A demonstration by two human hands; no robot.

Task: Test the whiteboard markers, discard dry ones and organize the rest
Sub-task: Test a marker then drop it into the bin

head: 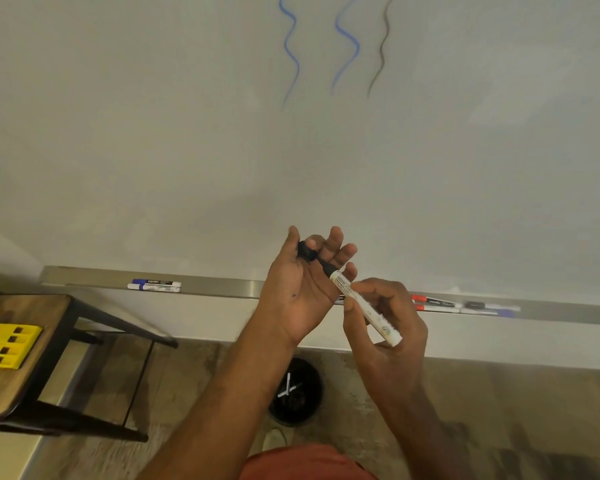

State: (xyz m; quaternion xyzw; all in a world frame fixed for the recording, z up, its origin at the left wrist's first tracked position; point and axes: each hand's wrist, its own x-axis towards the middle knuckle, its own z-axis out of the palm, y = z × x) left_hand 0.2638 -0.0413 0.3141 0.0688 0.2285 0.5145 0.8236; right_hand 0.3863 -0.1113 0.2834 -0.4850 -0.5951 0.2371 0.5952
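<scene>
Right hand [385,317] grips a smooth white marker [364,303]; left hand [305,282] pinches its round black cap [306,252], other fingers spread.

Bare forearms, no sleeves; orange-red garment [305,462] at bottom edge.

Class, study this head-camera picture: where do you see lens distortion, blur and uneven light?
Head view: the wide lens bends the marker tray into a curve; the markers in the black bin are soft and unreadable; the whiteboard is lit dully and unevenly, without hard glare; both hands, left and right, look sharp.
</scene>
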